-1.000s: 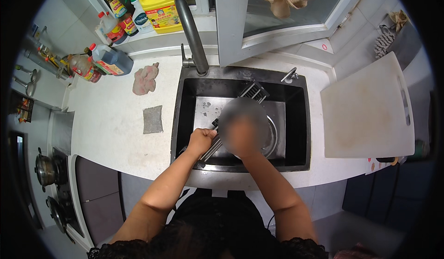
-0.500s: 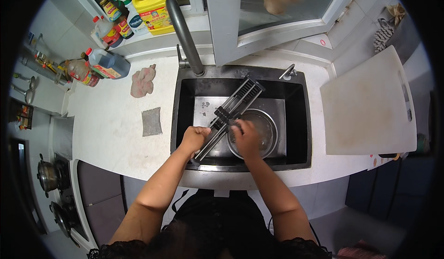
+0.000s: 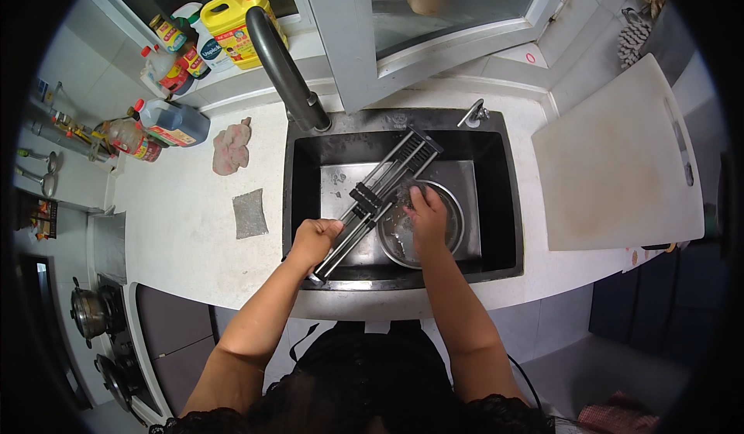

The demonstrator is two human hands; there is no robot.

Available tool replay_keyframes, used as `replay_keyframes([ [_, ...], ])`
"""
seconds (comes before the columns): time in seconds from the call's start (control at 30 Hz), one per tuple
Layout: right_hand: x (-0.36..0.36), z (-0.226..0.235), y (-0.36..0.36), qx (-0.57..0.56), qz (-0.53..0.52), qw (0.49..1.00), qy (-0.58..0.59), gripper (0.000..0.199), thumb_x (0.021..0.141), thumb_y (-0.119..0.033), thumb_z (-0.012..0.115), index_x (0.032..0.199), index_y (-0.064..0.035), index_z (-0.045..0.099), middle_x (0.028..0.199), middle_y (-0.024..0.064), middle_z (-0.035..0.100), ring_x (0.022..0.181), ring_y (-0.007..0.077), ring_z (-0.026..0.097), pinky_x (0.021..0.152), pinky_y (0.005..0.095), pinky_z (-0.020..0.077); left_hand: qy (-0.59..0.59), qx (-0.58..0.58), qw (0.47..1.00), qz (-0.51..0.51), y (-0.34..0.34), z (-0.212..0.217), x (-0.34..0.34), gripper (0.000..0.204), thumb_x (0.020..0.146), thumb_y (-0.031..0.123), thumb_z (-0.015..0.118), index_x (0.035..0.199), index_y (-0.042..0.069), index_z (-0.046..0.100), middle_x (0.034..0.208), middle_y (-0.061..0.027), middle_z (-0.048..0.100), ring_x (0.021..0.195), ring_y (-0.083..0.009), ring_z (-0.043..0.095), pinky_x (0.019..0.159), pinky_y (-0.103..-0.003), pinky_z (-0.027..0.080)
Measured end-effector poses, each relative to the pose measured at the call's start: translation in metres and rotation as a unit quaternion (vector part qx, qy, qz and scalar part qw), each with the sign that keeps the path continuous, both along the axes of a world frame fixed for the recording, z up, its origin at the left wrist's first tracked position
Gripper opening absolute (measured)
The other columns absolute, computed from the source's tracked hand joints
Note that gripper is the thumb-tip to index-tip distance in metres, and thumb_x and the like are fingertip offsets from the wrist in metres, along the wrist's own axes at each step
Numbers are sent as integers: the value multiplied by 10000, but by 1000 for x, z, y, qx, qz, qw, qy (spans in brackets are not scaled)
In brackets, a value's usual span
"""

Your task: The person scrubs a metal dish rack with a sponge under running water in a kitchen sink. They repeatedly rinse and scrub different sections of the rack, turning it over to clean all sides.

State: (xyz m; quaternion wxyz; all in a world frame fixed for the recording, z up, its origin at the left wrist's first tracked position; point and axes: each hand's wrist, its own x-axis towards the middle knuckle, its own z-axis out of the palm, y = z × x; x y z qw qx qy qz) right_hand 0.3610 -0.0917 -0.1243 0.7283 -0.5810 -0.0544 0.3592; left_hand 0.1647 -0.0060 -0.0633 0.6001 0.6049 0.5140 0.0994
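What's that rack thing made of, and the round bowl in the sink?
The rack, held by the left hand, looks like metal: thin, shiny silver rails with dark, perhaps plastic, end pieces. The bowl under the right hand looks like steel: grey, with a glinting rim.

Glossy steel bowl, matt black sink, metal rack, speckled white stone counter.

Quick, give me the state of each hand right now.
Left hand: closed on the lower end of the metal rack in the sink.
Right hand: open, fingers spread, pressing into the steel bowl.
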Motion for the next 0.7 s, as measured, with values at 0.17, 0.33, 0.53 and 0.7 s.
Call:
replay_keyframes([
  [0.17,35,-29,3,-202,-36,934,-293,297,857,-172,639,1076,24,599,873,77,648,775,144,595,699,290,484,54,77,993,-68,-22,-2,6,249,926,208,579,927,-13,692,649,7,614,569,-62,475,561,-252,427],
  [0.33,20,-10,-12,-79,-56,975,-201,285,848,-167,641,1049,30,598,904,86,647,803,152,596,740,283,473,102,163,978,-84,-26,2,6,240,899,230,606,958,10,684,687,-156,646,612,-114,574,628,-287,470],
  [0.53,17,-20,-12,-93,-11,978,-188,279,835,-140,655,1043,35,595,921,86,641,802,139,596,729,263,469,105,189,974,-72,-37,-5,12,248,896,229,608,960,1,679,713,-192,647,621,-160,619,638,-293,478],
  [0.7,14,-10,-13,-106,-158,977,-99,233,879,-179,613,1023,4,600,932,72,631,812,145,604,727,270,490,129,252,954,-101,-44,0,14,253,883,249,619,954,15,684,790,-219,643,692,-303,668,624,-330,497],
])
